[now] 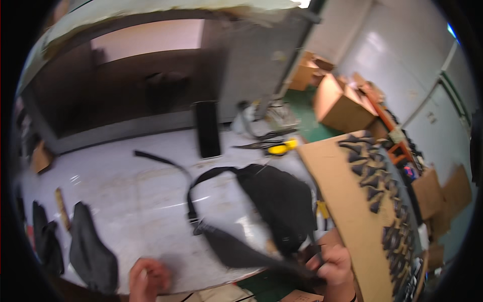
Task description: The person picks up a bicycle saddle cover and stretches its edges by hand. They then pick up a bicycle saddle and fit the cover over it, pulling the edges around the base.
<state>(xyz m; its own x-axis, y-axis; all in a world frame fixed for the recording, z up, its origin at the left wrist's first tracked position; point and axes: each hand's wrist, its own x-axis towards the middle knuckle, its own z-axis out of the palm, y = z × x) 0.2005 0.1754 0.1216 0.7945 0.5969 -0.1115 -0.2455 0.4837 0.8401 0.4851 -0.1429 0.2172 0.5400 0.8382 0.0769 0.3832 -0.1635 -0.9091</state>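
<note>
A black fabric bag (282,201) with a long strap lies on the white table, right of the middle. My right hand (334,264) is closed on the black strap (236,249) at its near right end. From there the strap loops left to a small buckle (193,219) and back to the bag's far side; a loose tail points to the far left. My left hand (148,277), blurred, hovers at the near table edge with curled fingers, apart from the bag. Whether anything is inside those fingers cannot be made out.
Dark fabric pieces (93,251) lie at the left. Behind the bag are a black phone-like slab (207,128) and yellow-handled scissors (282,146). On the right, a cardboard sheet (334,176) bears several small dark pieces. Cardboard boxes (342,103) stand beyond; a grey frame (100,136) rises at the back.
</note>
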